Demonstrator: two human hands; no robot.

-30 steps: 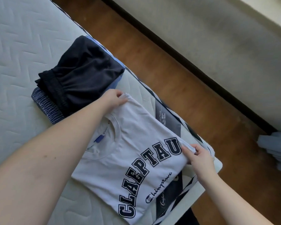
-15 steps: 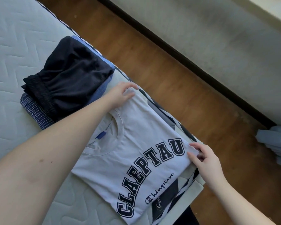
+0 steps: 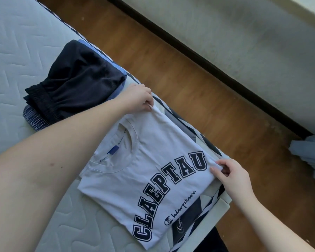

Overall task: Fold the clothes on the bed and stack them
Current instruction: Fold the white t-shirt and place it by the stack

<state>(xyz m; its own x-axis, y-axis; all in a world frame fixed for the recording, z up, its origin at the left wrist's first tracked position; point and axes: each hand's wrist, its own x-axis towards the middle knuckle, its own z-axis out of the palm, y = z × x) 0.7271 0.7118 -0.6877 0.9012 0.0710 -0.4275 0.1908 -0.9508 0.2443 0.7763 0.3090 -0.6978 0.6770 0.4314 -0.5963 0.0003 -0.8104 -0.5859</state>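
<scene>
Nearest you, your left forearm [image 3: 49, 170] crosses the quilted mattress [image 3: 16, 51] and covers part of it, while your right forearm [image 3: 273, 220] comes in from the lower right over the bed's edge. Between them the folded white T-shirt [image 3: 135, 179] lies flat near that edge, partly over the dark patterned mattress border [image 3: 195, 215]. Its long axis runs from the near hem up to the far shoulder edge — collar [image 3: 116, 151] towards the mattress side, the dark lettering [image 3: 171, 186] climbing diagonally towards your right hand. Your right hand [image 3: 231, 177] pinches the shirt's right edge just past the last letter, thumb on top, cloth bunched between the fingers. Your left hand [image 3: 136, 99] grips the far corner of the shirt, fingers curled round a small fold. Just beyond that hand sits a stack of folded clothes [image 3: 76, 84] — a dark garment on top, blue ones beneath. Farther off lie the wooden floor [image 3: 198, 84], a dark skirting strip and a pale wall [image 3: 244, 42]; at the right edge some light blue cloth [image 3: 311, 157] shows.
</scene>
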